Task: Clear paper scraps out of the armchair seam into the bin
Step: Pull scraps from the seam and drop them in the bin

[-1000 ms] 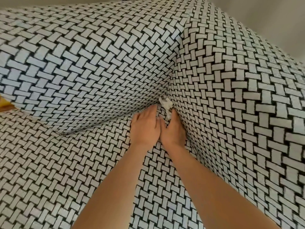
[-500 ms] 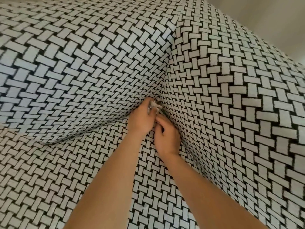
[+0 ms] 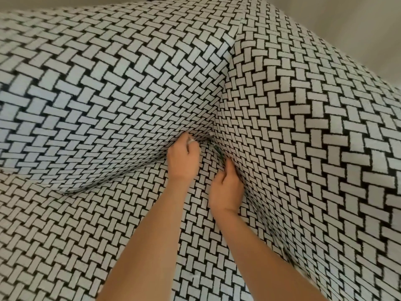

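Observation:
The armchair (image 3: 108, 88) is covered in black-and-white woven-pattern fabric and fills the view. My left hand (image 3: 182, 158) is at the corner where backrest, seat and right armrest meet. Its curled fingers pinch a small white paper scrap (image 3: 191, 141), mostly hidden in the fist. A thin dark-edged sliver of another scrap (image 3: 217, 149) shows in the seam (image 3: 222, 158) just right of it. My right hand (image 3: 226, 189) lies lower along that seam, thumb pointing up against the armrest. Its fingertips are tucked out of sight. No bin is visible.
The seat cushion (image 3: 65, 235) spreads out at the lower left and the padded armrest (image 3: 314, 148) rises on the right. A plain pale wall (image 3: 358, 25) shows beyond the chair at the upper right.
The large white scrap that stuck out of the seam a second ago is now in my left hand. My right hand has slid down the seam, away from the left.

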`<state>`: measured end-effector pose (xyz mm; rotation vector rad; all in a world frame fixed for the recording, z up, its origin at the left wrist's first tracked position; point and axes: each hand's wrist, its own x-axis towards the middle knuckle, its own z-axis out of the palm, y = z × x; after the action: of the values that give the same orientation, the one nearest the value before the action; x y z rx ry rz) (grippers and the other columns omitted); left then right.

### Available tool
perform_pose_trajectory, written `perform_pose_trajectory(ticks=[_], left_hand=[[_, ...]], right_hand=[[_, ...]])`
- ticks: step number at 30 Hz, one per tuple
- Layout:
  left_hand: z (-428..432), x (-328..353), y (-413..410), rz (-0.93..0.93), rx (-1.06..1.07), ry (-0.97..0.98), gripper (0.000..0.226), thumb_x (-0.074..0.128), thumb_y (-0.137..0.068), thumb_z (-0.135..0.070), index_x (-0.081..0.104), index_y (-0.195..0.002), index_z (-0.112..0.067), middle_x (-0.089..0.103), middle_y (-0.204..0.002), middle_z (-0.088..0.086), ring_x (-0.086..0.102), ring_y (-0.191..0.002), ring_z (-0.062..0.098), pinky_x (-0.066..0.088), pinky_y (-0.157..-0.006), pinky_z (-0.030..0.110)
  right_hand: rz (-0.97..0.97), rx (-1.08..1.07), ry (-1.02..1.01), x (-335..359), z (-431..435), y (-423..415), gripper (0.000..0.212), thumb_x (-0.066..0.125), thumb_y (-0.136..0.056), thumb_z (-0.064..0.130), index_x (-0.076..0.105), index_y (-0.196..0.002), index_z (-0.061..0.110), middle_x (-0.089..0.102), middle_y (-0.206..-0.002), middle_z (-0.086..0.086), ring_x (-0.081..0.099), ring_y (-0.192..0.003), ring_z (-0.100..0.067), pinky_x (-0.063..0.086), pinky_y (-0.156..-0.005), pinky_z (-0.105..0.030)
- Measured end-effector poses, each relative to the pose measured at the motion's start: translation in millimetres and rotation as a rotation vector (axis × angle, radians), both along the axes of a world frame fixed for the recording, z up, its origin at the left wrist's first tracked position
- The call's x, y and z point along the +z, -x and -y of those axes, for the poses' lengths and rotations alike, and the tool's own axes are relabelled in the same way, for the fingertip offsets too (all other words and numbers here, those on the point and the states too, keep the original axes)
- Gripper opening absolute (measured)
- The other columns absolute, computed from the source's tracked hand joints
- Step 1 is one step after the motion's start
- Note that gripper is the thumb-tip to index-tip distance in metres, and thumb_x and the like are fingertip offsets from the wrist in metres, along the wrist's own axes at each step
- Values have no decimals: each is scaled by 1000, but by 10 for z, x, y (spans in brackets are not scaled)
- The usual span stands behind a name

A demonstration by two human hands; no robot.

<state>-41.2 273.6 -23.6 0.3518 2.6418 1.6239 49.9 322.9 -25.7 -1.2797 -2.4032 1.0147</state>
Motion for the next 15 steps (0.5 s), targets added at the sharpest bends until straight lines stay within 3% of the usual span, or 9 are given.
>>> perform_pose_trajectory(ticks=[3,6,9,12,15], left_hand=[[-19,-10,14,-10,-10,86,36,47,-91,-21,35,-57,-16,39,-52,-3,32,-47,10,27,-47,22],[-39,-41,26,-40,-37,191,31,50,-89,-15,39,-60,-14,41,-62,-3,37,-54,10,24,-46,17],[-21,-43,9,-42,-83,228,4,51,-87,-7,55,-86,-6,51,-79,3,48,-68,16,33,-57,22],[-32,-33,8,-81,-138,298,31,47,-89,-6,52,-118,-14,65,-96,9,59,-83,25,45,-66,31],[-54,-49,84,-118,-234,444,44,44,-90,-11,43,-133,-20,64,-109,10,60,-96,27,47,-73,34]], right_hand=[[65,-16,-14,-6,38,-9,49,34,-96,19,31,-144,19,53,-134,-8,55,-111,-24,43,-90,-30],[168,20,-88,32,9,60,43,30,-97,24,36,-139,15,61,-119,-10,57,-91,-22,40,-73,-29],[219,43,-27,74,-43,164,38,28,-98,27,42,-130,12,63,-110,-11,53,-83,-22,33,-67,-26],[279,56,-36,2,-70,282,38,25,-96,34,46,-116,9,62,-106,-13,56,-88,-26,38,-66,-31],[333,63,-29,-29,-90,372,42,23,-96,40,47,-110,9,61,-103,-12,56,-88,-26,38,-67,-32]])
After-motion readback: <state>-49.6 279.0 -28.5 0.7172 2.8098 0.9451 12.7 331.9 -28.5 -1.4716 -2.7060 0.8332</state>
